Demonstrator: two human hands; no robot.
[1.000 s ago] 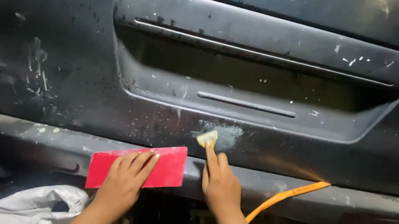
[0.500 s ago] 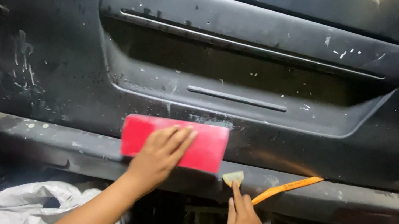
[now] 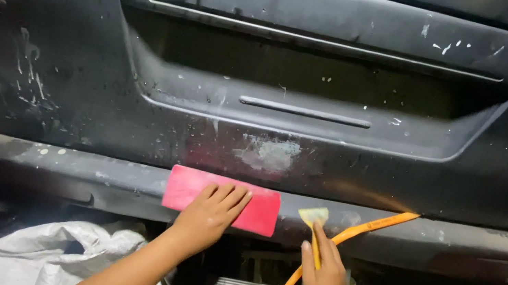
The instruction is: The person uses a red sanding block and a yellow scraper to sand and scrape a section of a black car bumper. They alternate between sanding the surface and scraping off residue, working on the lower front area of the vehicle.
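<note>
My left hand (image 3: pixel 208 214) presses flat on a red rectangular pad (image 3: pixel 221 199) that lies against the grey lower rail (image 3: pixel 460 238) of a black car panel (image 3: pixel 66 26). My right hand (image 3: pixel 325 273) grips a small yellowish spreader (image 3: pixel 313 219), its blade touching the rail just right of the pad. A pale patch of filler (image 3: pixel 269 153) marks the panel above the pad.
An orange strap (image 3: pixel 348 239) runs diagonally from the rail down past my right hand. A white sack (image 3: pixel 60 254) lies at the lower left. A recessed plate housing (image 3: pixel 315 70) fills the upper panel. Dark debris sits at the lower right.
My left hand slid the red pad from the panel down onto the rail. My right hand stays low by the rail with the spreader, having left the filler patch.
</note>
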